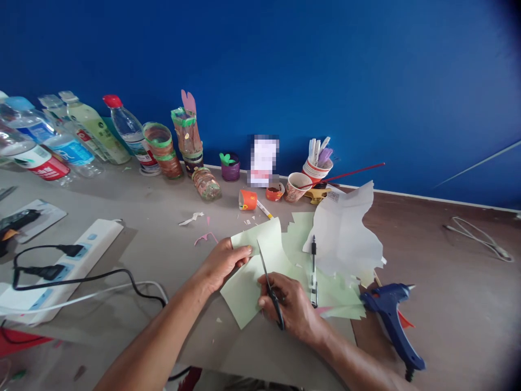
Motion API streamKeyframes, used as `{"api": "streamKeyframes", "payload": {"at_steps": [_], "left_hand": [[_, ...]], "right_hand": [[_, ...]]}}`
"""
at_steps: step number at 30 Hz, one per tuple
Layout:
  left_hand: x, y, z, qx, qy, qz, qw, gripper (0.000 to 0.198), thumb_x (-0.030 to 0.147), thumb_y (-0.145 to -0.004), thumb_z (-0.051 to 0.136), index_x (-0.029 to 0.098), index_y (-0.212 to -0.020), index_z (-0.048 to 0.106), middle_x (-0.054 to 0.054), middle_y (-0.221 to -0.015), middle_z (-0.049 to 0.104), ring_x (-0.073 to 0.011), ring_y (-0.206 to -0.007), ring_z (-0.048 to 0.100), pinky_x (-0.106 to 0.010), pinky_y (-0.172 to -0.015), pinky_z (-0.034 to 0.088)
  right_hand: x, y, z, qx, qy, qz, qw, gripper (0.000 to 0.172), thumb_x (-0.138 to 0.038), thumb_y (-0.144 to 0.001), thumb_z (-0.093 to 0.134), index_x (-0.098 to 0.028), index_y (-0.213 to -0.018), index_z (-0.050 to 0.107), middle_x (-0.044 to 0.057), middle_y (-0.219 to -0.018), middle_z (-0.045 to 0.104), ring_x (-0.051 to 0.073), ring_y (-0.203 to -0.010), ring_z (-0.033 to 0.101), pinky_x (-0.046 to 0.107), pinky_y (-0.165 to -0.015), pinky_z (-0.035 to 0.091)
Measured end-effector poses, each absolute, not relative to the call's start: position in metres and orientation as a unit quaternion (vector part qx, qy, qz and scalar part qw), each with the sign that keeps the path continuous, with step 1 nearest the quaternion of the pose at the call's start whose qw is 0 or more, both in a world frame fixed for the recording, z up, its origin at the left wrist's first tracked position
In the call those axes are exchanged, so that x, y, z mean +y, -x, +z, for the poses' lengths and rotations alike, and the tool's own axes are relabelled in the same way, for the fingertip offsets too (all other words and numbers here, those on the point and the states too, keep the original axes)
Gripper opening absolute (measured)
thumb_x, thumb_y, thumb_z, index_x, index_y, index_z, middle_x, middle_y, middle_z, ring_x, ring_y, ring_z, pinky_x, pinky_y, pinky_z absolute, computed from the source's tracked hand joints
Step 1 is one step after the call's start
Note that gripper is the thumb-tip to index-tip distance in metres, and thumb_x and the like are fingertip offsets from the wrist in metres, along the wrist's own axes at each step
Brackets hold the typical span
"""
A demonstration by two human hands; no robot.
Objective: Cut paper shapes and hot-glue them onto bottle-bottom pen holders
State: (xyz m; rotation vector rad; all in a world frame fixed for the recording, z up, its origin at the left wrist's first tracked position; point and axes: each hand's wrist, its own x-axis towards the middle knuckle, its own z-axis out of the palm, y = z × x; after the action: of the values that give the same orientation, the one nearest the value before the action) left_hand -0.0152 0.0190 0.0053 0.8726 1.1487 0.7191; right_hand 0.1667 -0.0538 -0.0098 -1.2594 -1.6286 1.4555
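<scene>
My left hand [226,262] pinches a sheet of pale green paper [243,296] between thumb and fingers, near its upper left part. In my right hand [291,304] is a pair of scissors [273,298] with black handles, the blades pointing up and away over the sheet. The blades lie at the paper just right of my left thumb; whether they are closed I cannot tell. The paper bends, its upper part raised. Right of my right hand, a black and clear pen [313,271] rests on more green paper [336,296], beside a torn white sheet [345,233].
A blue glue gun [391,320] lies at the right. A power strip [65,271] with cables is at the left. Along the blue wall stand several bottles [130,130], decorated jars [163,149], and paper cups [298,187]. Paper scraps [191,218] lie beyond my hands.
</scene>
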Motion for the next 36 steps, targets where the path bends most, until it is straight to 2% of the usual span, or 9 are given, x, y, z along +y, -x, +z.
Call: {"api": "streamKeyframes", "payload": {"at_steps": [6, 13, 28, 36], "left_hand": [[0.019, 0.015, 0.008, 0.508, -0.399, 0.326, 0.69, 0.029, 0.037, -0.068, 0.066, 0.017, -0.054, 0.05, 0.005, -0.05, 0.042, -0.0072, -0.046, 0.034, -0.023, -0.049, 0.026], [0.018, 0.017, 0.004, 0.481, -0.432, 0.314, 0.695, 0.032, 0.038, -0.072, 0.063, 0.017, -0.054, 0.048, 0.005, -0.051, 0.041, -0.0077, -0.048, 0.035, -0.024, -0.051, 0.026], [0.015, 0.012, 0.018, 0.499, -0.48, 0.285, 0.663, 0.031, 0.041, -0.07, 0.06, 0.017, -0.054, 0.047, 0.005, -0.052, 0.041, -0.0085, -0.05, 0.035, -0.024, -0.053, 0.027], [0.013, 0.01, 0.023, 0.499, -0.507, 0.276, 0.646, 0.031, 0.043, -0.07, 0.058, 0.017, -0.056, 0.048, 0.005, -0.053, 0.042, -0.0095, -0.052, 0.036, -0.024, -0.054, 0.029]], "right_hand": [[-0.054, -0.167, -0.005, -0.61, 0.459, 0.568, 0.307, 0.04, -0.056, -0.081, 0.063, -0.016, -0.086, 0.056, -0.003, -0.066, 0.049, 0.008, -0.05, 0.042, 0.022, -0.047, 0.034], [-0.053, -0.169, -0.008, -0.596, 0.445, 0.585, 0.323, 0.039, -0.054, -0.083, 0.062, -0.016, -0.091, 0.055, -0.002, -0.068, 0.052, 0.008, -0.049, 0.047, 0.022, -0.046, 0.036], [-0.053, -0.167, -0.005, -0.553, 0.436, 0.622, 0.342, 0.043, -0.056, -0.081, 0.063, -0.015, -0.093, 0.055, -0.003, -0.07, 0.05, 0.007, -0.047, 0.046, 0.021, -0.045, 0.038], [-0.051, -0.169, -0.007, -0.585, 0.445, 0.586, 0.341, 0.038, -0.049, -0.081, 0.067, -0.015, -0.093, 0.056, -0.002, -0.07, 0.051, 0.009, -0.051, 0.048, 0.022, -0.048, 0.037]]}}
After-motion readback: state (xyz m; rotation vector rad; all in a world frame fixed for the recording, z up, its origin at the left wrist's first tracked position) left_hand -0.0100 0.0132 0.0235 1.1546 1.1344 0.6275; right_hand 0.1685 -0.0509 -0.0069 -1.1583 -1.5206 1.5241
